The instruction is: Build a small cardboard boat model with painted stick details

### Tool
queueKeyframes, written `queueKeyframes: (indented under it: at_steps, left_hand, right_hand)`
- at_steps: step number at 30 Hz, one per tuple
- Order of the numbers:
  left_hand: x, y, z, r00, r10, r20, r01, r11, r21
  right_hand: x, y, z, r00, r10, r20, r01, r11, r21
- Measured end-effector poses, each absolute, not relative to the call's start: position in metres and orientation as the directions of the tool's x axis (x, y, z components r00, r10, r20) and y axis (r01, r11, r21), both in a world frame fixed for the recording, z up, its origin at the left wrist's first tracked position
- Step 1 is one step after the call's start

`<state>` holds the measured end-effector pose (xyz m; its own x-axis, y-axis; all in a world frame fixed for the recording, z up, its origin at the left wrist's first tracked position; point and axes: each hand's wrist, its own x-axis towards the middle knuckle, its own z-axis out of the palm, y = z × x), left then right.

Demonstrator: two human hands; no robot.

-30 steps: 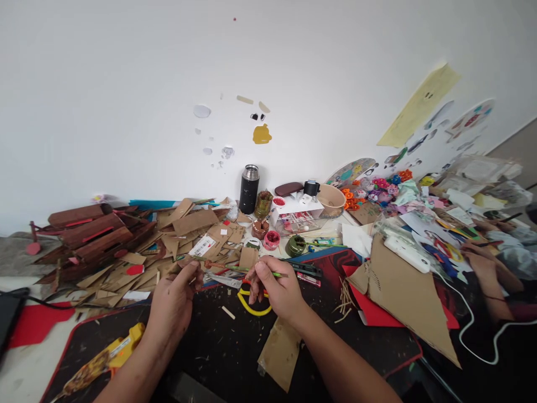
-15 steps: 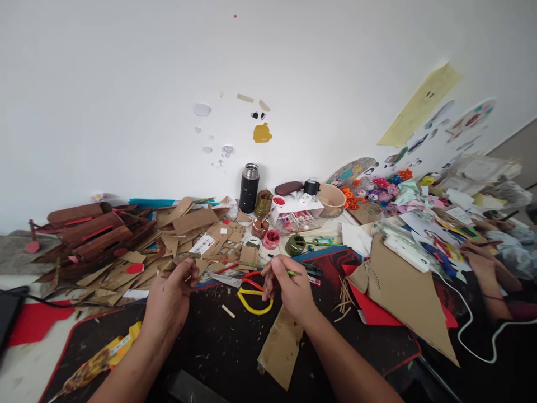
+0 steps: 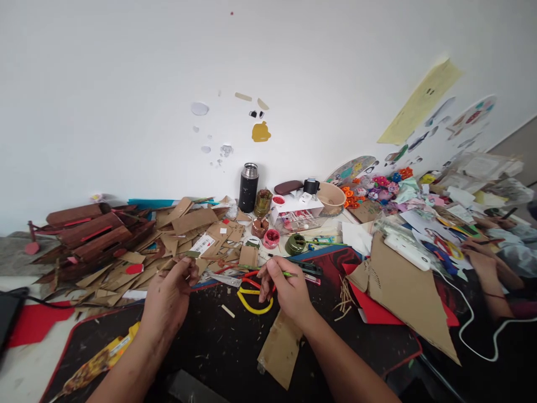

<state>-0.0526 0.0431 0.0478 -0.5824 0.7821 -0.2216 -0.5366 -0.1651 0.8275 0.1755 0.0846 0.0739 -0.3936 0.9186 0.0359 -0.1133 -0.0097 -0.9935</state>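
Observation:
My left hand (image 3: 171, 294) pinches a small cardboard piece (image 3: 192, 254) with a green-painted tip. In my right hand (image 3: 290, 288), a thin green-handled paintbrush (image 3: 290, 274) is gripped between thumb and fingers; its bristles are hard to make out. Stains mark the fingers of both hands. Yellow-and-red-handled scissors (image 3: 251, 302) lie on the dark mat beside my right fingers. Beyond the hands stand open jars of green paint (image 3: 296, 244), red paint (image 3: 271, 239) and brown paint (image 3: 259, 226). A cardboard strip (image 3: 280, 350) lies below my right wrist.
Cardboard scraps (image 3: 210, 232) and brown model boats (image 3: 96, 235) crowd the left. A black flask (image 3: 249, 187) stands against the wall. To the right are a large cardboard sheet (image 3: 403, 296), a white power strip (image 3: 406, 252) with its cable, and another person's hands (image 3: 489, 268).
A thin stick, seemingly the brush, spanned the gap between my hands earlier and no longer shows there. Both hands stay nearly in place. The other person's hands at right have shifted slightly.

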Motion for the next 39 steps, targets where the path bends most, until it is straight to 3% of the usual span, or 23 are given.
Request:
queueKeyframes:
  at_steps: [10, 21, 39]
  left_hand:
    - [-0.048, 0.041, 0.059, -0.502, 0.83, -0.243, -0.576, -0.111, 0.81]
    - [-0.046, 0.039, 0.055, -0.431, 0.862, -0.268, -0.637, -0.079, 0.767]
    - [-0.043, 0.039, 0.048, -0.443, 0.864, -0.24, -0.651, -0.126, 0.749]
  right_hand:
    - [0.182, 0.097, 0.075, -0.311, 0.95, -0.003, -0.261, -0.088, -0.961]
    - [0.168, 0.099, 0.067, -0.337, 0.941, -0.023, -0.397, -0.164, -0.903]
    - [0.16, 0.091, 0.066, -0.34, 0.939, -0.06, -0.448, -0.218, -0.867]
